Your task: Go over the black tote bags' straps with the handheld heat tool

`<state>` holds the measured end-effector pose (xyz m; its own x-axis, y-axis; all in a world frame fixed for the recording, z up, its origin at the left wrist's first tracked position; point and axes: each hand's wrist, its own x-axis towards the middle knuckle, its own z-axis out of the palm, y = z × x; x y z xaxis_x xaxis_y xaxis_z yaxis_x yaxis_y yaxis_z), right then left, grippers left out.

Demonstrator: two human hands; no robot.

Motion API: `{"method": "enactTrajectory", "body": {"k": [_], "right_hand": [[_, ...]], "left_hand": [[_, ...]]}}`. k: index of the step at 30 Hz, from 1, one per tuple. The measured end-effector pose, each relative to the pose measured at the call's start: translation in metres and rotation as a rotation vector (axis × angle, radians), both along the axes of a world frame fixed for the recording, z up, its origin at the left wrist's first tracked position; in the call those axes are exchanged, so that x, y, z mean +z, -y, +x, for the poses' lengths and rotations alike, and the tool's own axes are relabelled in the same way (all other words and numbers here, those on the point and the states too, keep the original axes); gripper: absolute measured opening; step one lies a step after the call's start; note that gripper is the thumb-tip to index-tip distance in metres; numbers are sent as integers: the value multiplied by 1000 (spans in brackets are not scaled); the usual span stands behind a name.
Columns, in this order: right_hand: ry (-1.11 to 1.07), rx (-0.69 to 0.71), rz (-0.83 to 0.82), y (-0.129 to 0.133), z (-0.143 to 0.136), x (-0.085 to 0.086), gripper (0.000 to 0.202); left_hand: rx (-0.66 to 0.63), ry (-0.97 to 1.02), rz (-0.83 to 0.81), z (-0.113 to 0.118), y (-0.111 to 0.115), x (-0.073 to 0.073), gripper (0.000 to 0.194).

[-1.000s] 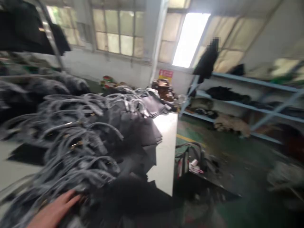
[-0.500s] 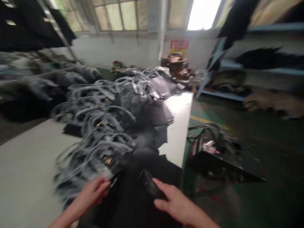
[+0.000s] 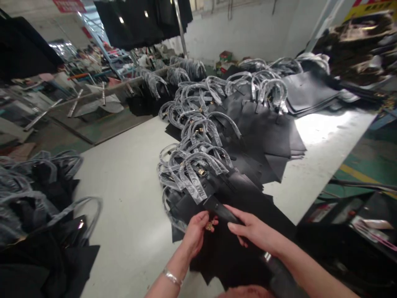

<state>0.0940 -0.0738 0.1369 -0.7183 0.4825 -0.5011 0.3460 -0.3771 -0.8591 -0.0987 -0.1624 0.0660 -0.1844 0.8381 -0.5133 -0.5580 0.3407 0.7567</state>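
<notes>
Black leather-like bag panels (image 3: 260, 132) with plastic-wrapped handles (image 3: 207, 159) lie in overlapping stacks on a pale table. Near the front of these stacks, my left hand (image 3: 197, 231) pinches a small gold-coloured metal piece (image 3: 209, 225). My right hand (image 3: 252, 227), just beside it, grips a black strap (image 3: 225, 212) between thumb and fingers. The strap's far end reaches the nearest wrapped handles. Black material lies beneath both hands, and its lower part is partly hidden by my right forearm.
The pale tabletop (image 3: 124, 198) extends to the left. More wrapped handles and black pieces (image 3: 40, 240) are at the lower left. A black box-like object (image 3: 356, 231) stands at the right, beyond the table edge. Black pieces hang from a rack (image 3: 180, 29) behind.
The view has swung left, bringing the lower-left pile into sight. My hands have come closer together, and the gold-coloured piece now shows at my left fingertips.
</notes>
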Motion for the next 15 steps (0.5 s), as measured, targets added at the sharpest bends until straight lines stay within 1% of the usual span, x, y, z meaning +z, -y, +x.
{"method": "enactTrajectory", "body": {"k": [1,3,5,7,8,10,11,13,15], "right_hand": [[-8,-23,15,0,-1,1,73],[-7,-19,-3,1,-1,2,73],[17,20,-52,4,2,2,73],[37,9,-47,6,3,0,73],[39,-27,-20,6,3,-1,73],[48,-116,43,2,4,-3,73],[61,-147,61,0,5,-4,73],[95,-161,64,-3,12,-4,75],[124,-124,38,-3,22,-2,75]], "left_hand": [[24,23,-5,0,1,1,40],[86,63,-20,1,2,3,36],[134,97,-38,2,2,4,25],[162,174,-71,5,1,3,16],[166,239,-92,7,0,3,15],[169,371,-126,12,-1,1,22],[174,402,-125,14,-1,0,27],[196,357,-89,19,-1,-3,31],[224,220,-42,24,0,-6,34]]}}
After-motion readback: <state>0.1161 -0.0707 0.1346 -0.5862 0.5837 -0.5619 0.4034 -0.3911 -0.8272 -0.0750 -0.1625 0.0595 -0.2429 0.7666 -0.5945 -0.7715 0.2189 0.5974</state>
